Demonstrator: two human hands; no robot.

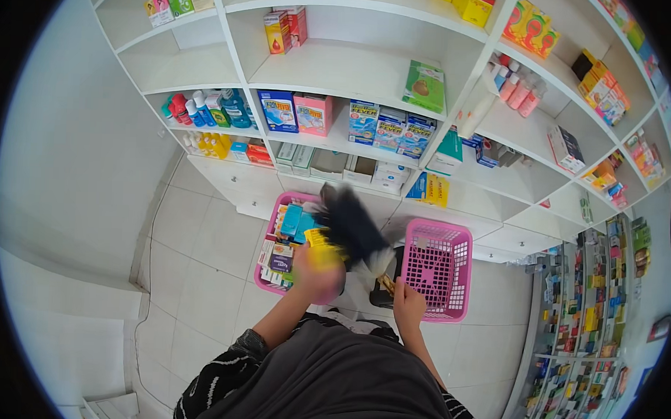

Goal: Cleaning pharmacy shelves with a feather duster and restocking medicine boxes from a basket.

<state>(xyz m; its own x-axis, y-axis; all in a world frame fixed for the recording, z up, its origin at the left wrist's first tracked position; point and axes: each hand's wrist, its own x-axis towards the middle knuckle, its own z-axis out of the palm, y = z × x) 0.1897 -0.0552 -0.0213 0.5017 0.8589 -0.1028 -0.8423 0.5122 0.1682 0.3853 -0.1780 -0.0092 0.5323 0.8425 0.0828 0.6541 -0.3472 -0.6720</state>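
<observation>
My left hand [316, 278] is closed around a yellow box [318, 246], blurred by motion, above a pink plastic basket [259, 273]. Teal, purple and white medicine boxes [281, 257] lie in that basket. In my right hand [409, 309] is the handle of a feather duster [354, 227]. Its dark feathers, also blurred, reach up and left, close beside the yellow box; whether they touch it I cannot tell. A second pink plastic basket [466, 269] stands just right of my right hand, its perforated bottom showing.
White shelving [346, 60] with cooling-patch boxes [363, 123], bottles [236, 109] and cartons rises ahead. Drawers [237, 178] sit below it. A rack full of small boxes [586, 323] stands at right. A thin cable [150, 264] runs along the tiled floor at left.
</observation>
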